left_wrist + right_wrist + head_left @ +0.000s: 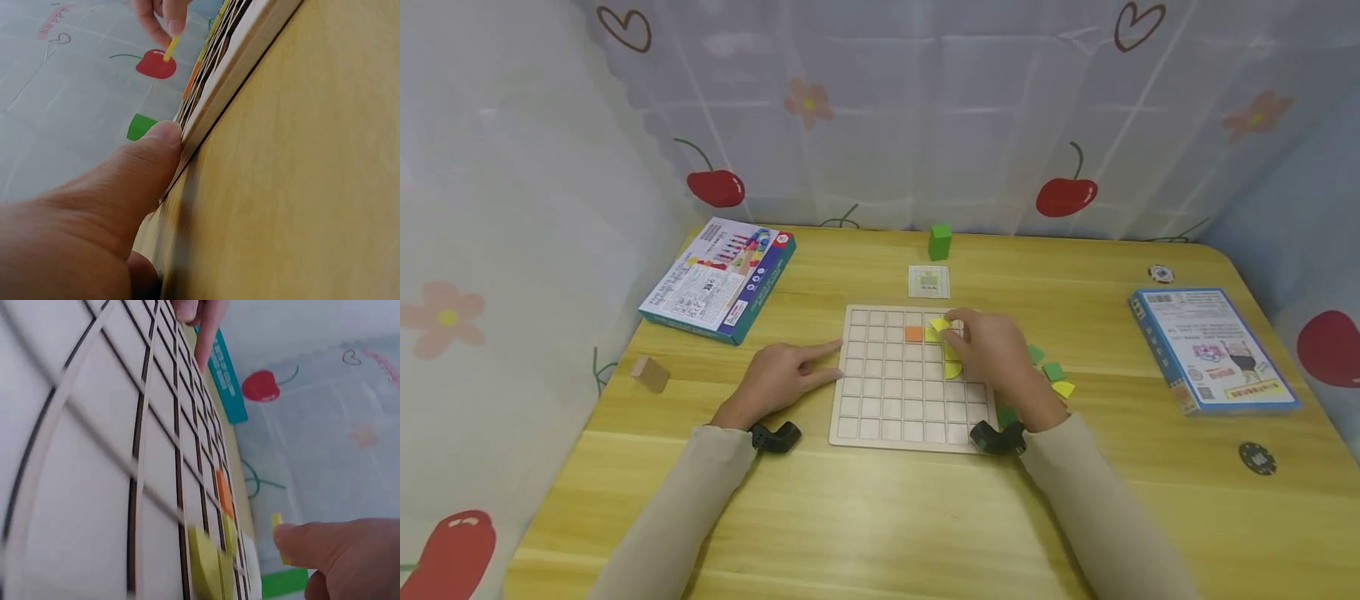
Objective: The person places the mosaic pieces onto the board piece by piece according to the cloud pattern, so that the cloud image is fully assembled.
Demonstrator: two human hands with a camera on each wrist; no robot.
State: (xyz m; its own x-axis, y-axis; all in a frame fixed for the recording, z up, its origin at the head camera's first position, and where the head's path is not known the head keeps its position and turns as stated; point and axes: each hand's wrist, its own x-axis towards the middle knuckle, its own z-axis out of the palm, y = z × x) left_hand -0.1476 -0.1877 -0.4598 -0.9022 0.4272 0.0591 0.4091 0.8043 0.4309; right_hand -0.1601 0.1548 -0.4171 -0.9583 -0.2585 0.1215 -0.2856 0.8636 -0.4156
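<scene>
Head: a mostly bare grid board (891, 409) lies between the straight-fingered left hand (778, 379) and the right hand (1000, 354), which pinches a yellow piece (938, 323), partly hiding the board. An orange tile (913, 334) and yellow tiles (952, 370) are placed; loose green pieces (1054, 372) lie beside the right hand. Left wrist: thumb (150, 159) touches board. Right wrist: piece held clear.

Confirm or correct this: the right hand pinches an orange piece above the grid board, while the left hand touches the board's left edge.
The colour is wrong: the right hand pinches a yellow piece above the grid board, as the right wrist view shows. The rest stands: the left hand touches the board's left edge.
</scene>
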